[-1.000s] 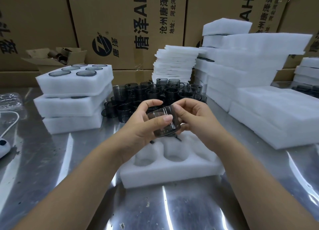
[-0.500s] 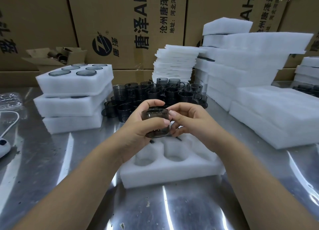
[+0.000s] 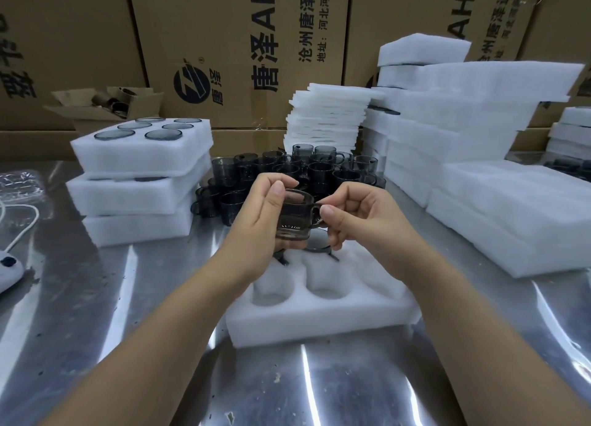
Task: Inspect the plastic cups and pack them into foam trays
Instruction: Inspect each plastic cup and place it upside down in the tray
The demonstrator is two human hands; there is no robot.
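A smoky grey plastic cup (image 3: 295, 216) with a side handle is held upright above a white foam tray (image 3: 323, 320). My left hand (image 3: 259, 221) grips the cup's body, thumb on the rim. My right hand (image 3: 355, 216) pinches the handle on the cup's right side. The tray lies on the steel table and shows empty round pockets in its near row. Behind my hands, a dark cup rim (image 3: 318, 246) sits in a far pocket. A cluster of loose grey cups (image 3: 297, 169) stands behind the tray.
Three stacked foam trays (image 3: 137, 182), the top one filled with cups, stand at the left. Tall piles of foam trays (image 3: 479, 144) and thin foam sheets (image 3: 326, 118) fill the right and back. Cardboard boxes (image 3: 224, 41) wall the rear. A white cord (image 3: 19, 230) lies far left.
The cup has been turned from lying tilted between both hands to upright, handle now pointing right. My right hand shifted from the cup's body to its handle.
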